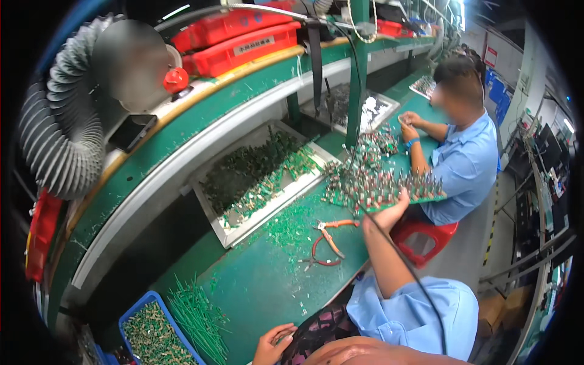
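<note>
My right hand [395,210] reaches forward and grips the near edge of a green circuit board panel [420,196] crowded with upright components. Part of that panel blends into a pile of populated circuit boards [371,149] behind it. Low in the picture, by the table's near edge, my left hand [274,345] rests with loosely bent fingers and holds nothing visible. Between my hands lie orange-handled cutters [333,238] and red-handled cutters [316,258]. Green scraps [292,228] are scattered beside them on the green table [243,286].
A white-rimmed tray [228,234] holds many small boards. Thin green strips [198,319] lie beside a blue bin [135,310] of small parts. A co-worker [465,146] sits at right. Red bins [243,45] and a ribbed duct [67,115] occupy the shelf. A dark cable [404,258] crosses my arm.
</note>
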`<state>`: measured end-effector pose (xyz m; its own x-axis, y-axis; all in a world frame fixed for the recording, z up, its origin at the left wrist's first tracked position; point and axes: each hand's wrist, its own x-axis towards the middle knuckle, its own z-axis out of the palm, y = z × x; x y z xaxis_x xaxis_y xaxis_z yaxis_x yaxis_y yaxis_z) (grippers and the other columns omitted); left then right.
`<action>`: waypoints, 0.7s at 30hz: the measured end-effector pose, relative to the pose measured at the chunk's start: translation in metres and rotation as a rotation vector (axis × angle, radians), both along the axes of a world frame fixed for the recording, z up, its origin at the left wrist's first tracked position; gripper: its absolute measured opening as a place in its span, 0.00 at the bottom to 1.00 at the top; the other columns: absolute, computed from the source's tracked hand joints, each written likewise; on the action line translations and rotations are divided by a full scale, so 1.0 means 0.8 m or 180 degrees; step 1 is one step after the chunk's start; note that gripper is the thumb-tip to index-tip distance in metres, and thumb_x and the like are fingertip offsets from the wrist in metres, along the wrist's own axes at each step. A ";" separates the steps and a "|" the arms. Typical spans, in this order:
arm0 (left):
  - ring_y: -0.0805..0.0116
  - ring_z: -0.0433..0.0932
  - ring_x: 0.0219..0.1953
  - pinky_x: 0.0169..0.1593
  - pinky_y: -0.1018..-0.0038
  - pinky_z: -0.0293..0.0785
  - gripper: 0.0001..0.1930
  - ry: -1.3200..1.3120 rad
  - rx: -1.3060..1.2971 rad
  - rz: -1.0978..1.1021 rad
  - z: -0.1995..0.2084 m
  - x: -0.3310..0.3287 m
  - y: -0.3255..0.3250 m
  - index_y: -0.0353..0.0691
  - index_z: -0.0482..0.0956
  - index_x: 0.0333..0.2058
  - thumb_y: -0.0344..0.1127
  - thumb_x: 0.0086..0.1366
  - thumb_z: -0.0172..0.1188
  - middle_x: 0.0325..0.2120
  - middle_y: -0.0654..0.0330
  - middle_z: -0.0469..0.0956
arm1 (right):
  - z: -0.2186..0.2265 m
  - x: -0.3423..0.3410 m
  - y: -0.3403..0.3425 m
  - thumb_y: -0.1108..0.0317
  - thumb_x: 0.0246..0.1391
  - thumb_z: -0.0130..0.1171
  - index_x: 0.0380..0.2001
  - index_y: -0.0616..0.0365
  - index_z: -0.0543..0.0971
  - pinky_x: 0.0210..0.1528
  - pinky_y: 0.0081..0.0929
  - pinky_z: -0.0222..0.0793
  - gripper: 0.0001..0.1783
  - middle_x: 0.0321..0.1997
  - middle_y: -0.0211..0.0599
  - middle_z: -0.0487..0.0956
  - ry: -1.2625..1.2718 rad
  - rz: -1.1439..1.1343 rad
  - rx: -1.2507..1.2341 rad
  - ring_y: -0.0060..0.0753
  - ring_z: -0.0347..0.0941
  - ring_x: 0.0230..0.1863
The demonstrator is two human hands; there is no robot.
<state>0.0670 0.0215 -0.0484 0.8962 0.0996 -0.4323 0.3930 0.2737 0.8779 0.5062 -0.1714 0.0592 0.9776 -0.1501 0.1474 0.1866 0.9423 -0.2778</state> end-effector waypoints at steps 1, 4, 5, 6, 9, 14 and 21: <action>0.53 0.76 0.73 0.77 0.59 0.70 0.37 -0.0085 0.0055 0.0063 -0.013 -0.002 0.002 0.29 0.65 0.77 0.22 0.72 0.68 0.70 0.37 0.76 | 0.004 0.002 0.008 0.46 0.76 0.47 0.56 0.50 0.82 0.52 0.36 0.81 0.24 0.52 0.35 0.88 0.0341 -0.0102 -0.0069 0.33 0.86 0.48; 0.61 0.80 0.65 0.72 0.66 0.73 0.30 -0.0186 0.0134 0.0062 -0.091 -0.015 0.006 0.35 0.70 0.76 0.32 0.79 0.66 0.65 0.48 0.82 | 0.033 -0.034 0.019 0.43 0.72 0.52 0.54 0.49 0.82 0.47 0.38 0.82 0.24 0.47 0.34 0.87 0.0888 0.0138 -0.0486 0.34 0.84 0.44; 0.63 0.82 0.63 0.70 0.69 0.74 0.28 -0.0244 0.0151 0.0088 -0.113 -0.013 0.002 0.37 0.71 0.75 0.36 0.81 0.65 0.63 0.52 0.84 | 0.029 -0.053 0.021 0.42 0.70 0.54 0.53 0.49 0.82 0.45 0.39 0.82 0.25 0.46 0.34 0.86 0.1212 0.0460 -0.0884 0.35 0.83 0.42; 0.64 0.83 0.61 0.69 0.70 0.75 0.28 -0.0451 0.0173 0.0208 -0.136 -0.015 0.001 0.36 0.72 0.75 0.35 0.81 0.64 0.61 0.53 0.85 | -0.031 -0.044 0.010 0.38 0.66 0.56 0.51 0.48 0.82 0.38 0.42 0.81 0.27 0.42 0.35 0.85 0.1224 0.1273 -0.1085 0.35 0.80 0.35; 0.66 0.84 0.56 0.64 0.72 0.77 0.26 -0.0899 -0.0346 0.0290 -0.226 0.001 0.042 0.35 0.74 0.73 0.34 0.81 0.64 0.59 0.54 0.86 | -0.038 -0.123 0.040 0.39 0.68 0.54 0.46 0.48 0.82 0.26 0.43 0.71 0.25 0.28 0.34 0.78 0.1247 0.2170 -0.1527 0.33 0.71 0.23; 0.61 0.79 0.56 0.60 0.66 0.77 0.29 -0.1402 -0.0707 0.1913 -0.065 0.014 -0.008 0.32 0.72 0.71 0.35 0.76 0.69 0.60 0.49 0.80 | -0.076 -0.173 0.081 0.53 0.72 0.57 0.69 0.51 0.75 0.47 0.43 0.74 0.27 0.51 0.44 0.81 -0.0121 0.3891 -0.1992 0.40 0.76 0.44; 0.36 0.49 0.84 0.83 0.43 0.51 0.70 -0.0732 0.3698 0.2997 0.010 -0.037 -0.045 0.39 0.39 0.86 0.44 0.58 0.84 0.84 0.32 0.45 | -0.041 -0.197 0.175 0.66 0.40 0.76 0.88 0.49 0.54 0.73 0.54 0.62 0.69 0.79 0.55 0.67 -0.6290 0.2130 -0.4534 0.59 0.68 0.73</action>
<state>0.0371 -0.0144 -0.0402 0.3477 0.8361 0.4243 0.3028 -0.5284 0.7932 0.3488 -0.0311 0.0261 -0.4376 0.8810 0.1799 0.7672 0.4702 -0.4363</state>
